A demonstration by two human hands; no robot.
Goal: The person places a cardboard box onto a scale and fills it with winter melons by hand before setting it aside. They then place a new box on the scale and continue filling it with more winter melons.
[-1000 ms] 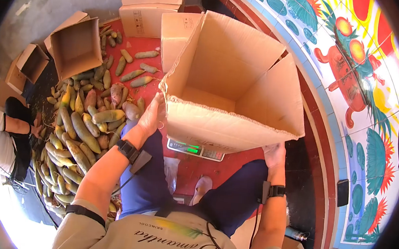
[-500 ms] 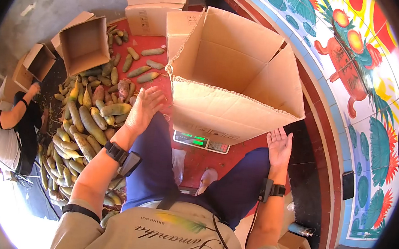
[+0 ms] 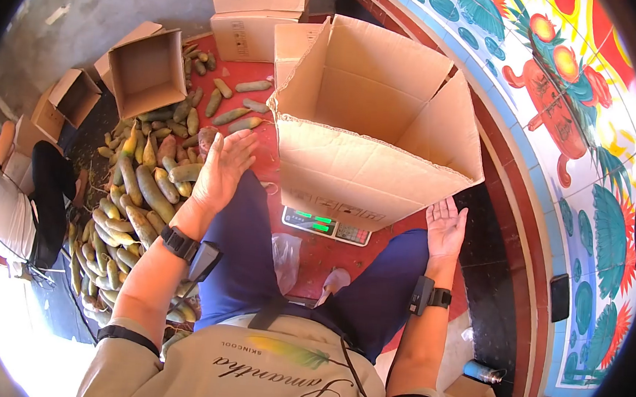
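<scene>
The open-topped cardboard carton (image 3: pixel 370 139) seems to rest on our digital scale (image 3: pixel 327 226), so we need not grip it: our left hand (image 3: pixel 224 168) lies empty beside it; our right hand (image 3: pixel 446 227), also empty, is palm-up, perhaps touching its corner.

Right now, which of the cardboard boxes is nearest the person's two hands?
The large open-topped box above the lit scale. It alone is close to both left hand and right hand; the other boxes are farther off.
</scene>
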